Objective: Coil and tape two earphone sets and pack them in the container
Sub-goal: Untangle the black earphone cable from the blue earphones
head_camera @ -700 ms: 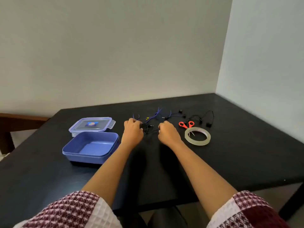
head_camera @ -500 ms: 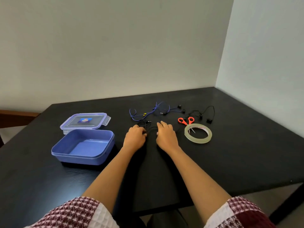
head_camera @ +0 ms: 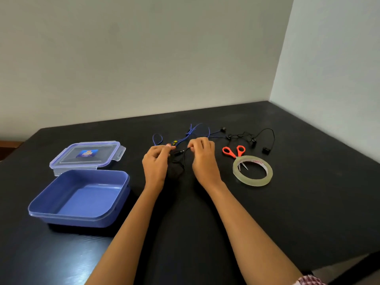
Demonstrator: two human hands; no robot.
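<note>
Black earphone cord (head_camera: 183, 159), mid-table, lifted just off the surface in a slack loop between both hands; far end trailing right to buds and a small black block beyond the scissors. Right hand (head_camera: 203, 161) pinching the cord near its plug with thumb and fingertips; left hand (head_camera: 155, 164) curled, fingertips closed on what appears to be the same cord, though black on black blurs the exact hold. Judged very light, thin, limp and tangle-prone, with fragile joints at plug and buds; best taken along the bare cord, not tugged at the ends. Blue earphone cord (head_camera: 195, 131) lying loose just beyond the hands, uncoiled, with a small yellow piece near the left fingertips. Blue container (head_camera: 78, 220) at near left, open, nothing inside. Clear lid (head_camera: 88, 154) flat on the table just behind it, label up. Orange-handled scissors (head_camera: 234, 152) right of the hands, blade tips inside the tape roll (head_camera: 253, 181) lying flat beside them. Dark table (head_camera: 298, 202) beneath all.
</note>
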